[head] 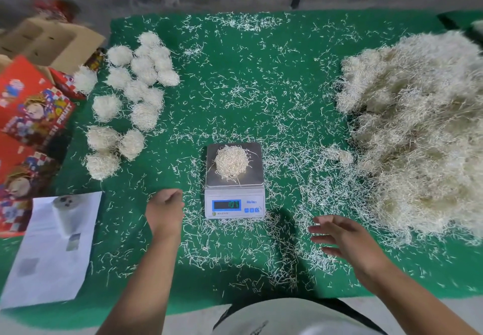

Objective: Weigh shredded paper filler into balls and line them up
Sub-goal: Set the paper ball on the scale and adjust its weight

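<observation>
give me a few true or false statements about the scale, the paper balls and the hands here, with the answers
1. A ball of shredded paper sits on the scale. True.
2. The finished balls are grouped to the right of the scale. False: they lie to its left, and the big loose heap of filler is on the right.
3. The right hand is gripping a clump of filler. False: its fingers are spread and hold nothing.
4. The left hand is near the scale's left side, fingers curled, not touching the ball. True.
5. The scale's display is dark. False: it is lit and shows digits, too blurred to read surely.
6. Loose shreds are scattered over the green mat. True.
</observation>
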### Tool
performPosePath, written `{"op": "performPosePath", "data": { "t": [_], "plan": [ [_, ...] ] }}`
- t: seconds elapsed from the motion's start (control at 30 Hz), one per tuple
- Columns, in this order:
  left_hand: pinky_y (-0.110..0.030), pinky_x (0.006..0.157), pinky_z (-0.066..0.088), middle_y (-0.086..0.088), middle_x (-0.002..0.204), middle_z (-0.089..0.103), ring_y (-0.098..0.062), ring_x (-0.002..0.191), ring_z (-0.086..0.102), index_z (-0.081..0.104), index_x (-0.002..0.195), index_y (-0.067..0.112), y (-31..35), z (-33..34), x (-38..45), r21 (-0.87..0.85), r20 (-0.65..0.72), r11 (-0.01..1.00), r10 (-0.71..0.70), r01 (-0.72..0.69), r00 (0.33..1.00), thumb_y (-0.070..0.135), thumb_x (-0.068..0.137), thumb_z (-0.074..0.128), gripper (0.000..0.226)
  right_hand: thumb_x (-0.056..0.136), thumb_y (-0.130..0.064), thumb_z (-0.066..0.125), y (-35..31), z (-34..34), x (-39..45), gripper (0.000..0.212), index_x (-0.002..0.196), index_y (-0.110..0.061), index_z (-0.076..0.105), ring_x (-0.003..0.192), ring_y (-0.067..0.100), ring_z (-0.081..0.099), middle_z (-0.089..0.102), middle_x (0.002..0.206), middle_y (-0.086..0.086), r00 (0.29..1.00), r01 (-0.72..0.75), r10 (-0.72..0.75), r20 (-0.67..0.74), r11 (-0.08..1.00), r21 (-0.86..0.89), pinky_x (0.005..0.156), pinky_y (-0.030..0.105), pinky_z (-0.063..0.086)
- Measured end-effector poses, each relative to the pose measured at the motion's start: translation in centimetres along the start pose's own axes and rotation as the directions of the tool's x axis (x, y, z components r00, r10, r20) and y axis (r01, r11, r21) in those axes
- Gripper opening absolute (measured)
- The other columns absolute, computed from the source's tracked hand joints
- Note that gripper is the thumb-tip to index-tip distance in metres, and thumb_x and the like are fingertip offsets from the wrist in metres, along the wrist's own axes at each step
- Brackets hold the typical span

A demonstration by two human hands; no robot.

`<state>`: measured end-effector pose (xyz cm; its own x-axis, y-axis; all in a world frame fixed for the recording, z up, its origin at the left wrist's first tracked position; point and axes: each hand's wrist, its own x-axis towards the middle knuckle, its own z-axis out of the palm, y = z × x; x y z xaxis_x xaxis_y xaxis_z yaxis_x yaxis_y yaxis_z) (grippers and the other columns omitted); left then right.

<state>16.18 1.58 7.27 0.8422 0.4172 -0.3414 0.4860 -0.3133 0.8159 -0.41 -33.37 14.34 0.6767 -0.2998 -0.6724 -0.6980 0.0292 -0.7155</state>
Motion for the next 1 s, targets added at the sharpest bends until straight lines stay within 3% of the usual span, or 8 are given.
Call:
{"op": "performPosePath", "data": {
  "t": [0.17,0.3,0.47,0.63,0.87,1.0],
  "plan": [
    [-0.044,0.077,0.064,0.006,0.084,0.075,-0.018,0.081,0.074,0.070,0.083,0.032,0.5,0.7,0.0,0.020,0.007,1.000,0.020,-0.020,1.000,0.019,0.097,0.065,0.020,0.107,-0.032,0.058,0.3,-0.4,0.0,0.023,0.122,-0.020,0.070,0.098,0.013,0.078,0.081,0.109,-0.007,1.000,-0.002,0.002,-0.007,1.000,0.005,0.091,0.041,0.058],
    [-0.039,0.071,0.060,0.005,0.079,0.074,-0.020,0.070,0.069,0.068,0.075,0.030,1.0,1.5,0.0,0.006,0.026,1.000,0.022,-0.022,0.999,0.018,0.096,0.064,0.024,0.107,-0.029,0.059,0.6,-0.8,-0.1,0.021,0.123,-0.021,0.070,0.098,0.013,0.078,0.081,0.109,-0.007,1.000,-0.019,0.020,-0.015,1.000,0.018,0.091,0.040,0.058],
    [-0.042,0.077,0.064,0.007,0.087,0.076,-0.017,0.084,0.074,0.071,0.086,0.032,2.0,2.5,-0.1,0.031,0.065,0.998,0.048,-0.050,0.997,0.021,0.096,0.065,0.016,0.108,-0.024,0.057,1.0,-1.3,-0.4,0.019,0.121,-0.019,0.071,0.096,0.013,0.078,0.081,0.107,-0.006,0.998,-0.040,0.041,-0.048,0.999,0.019,0.090,0.040,0.058],
    [-0.040,0.069,0.064,0.014,0.071,0.073,-0.010,0.069,0.073,0.068,0.078,0.035,2.5,3.4,-0.4,0.068,0.088,0.995,0.066,-0.072,0.994,0.025,0.095,0.065,0.020,0.109,-0.023,0.057,1.4,-1.8,-0.7,0.019,0.120,-0.018,0.070,0.095,0.013,0.078,0.081,0.106,-0.005,0.995,-0.061,0.064,-0.071,0.997,0.051,0.087,0.038,0.058],
    [-0.044,0.073,0.064,0.007,0.081,0.075,-0.018,0.078,0.075,0.068,0.082,0.034,2.8,5.3,-1.3,0.110,0.155,0.987,0.101,-0.119,0.983,0.027,0.095,0.063,0.015,0.106,-0.023,0.062,2.6,-2.9,-0.4,0.015,0.116,-0.020,0.072,0.095,0.016,0.078,0.081,0.106,-0.005,0.989,-0.095,0.104,-0.103,0.992,0.088,0.095,0.046,0.059],
    [-0.048,0.074,0.064,0.002,0.080,0.075,-0.023,0.077,0.075,0.073,0.086,0.027,2.9,7.4,-3.0,0.137,0.216,0.978,0.128,-0.160,0.968,0.024,0.094,0.064,0.012,0.105,-0.024,0.064,3.8,-5.3,0.8,0.015,0.119,-0.023,0.069,0.091,0.016,0.079,0.077,0.116,-0.002,0.974,-0.101,0.125,-0.190,0.986,0.133,0.089,0.043,0.062]
  ]
}}
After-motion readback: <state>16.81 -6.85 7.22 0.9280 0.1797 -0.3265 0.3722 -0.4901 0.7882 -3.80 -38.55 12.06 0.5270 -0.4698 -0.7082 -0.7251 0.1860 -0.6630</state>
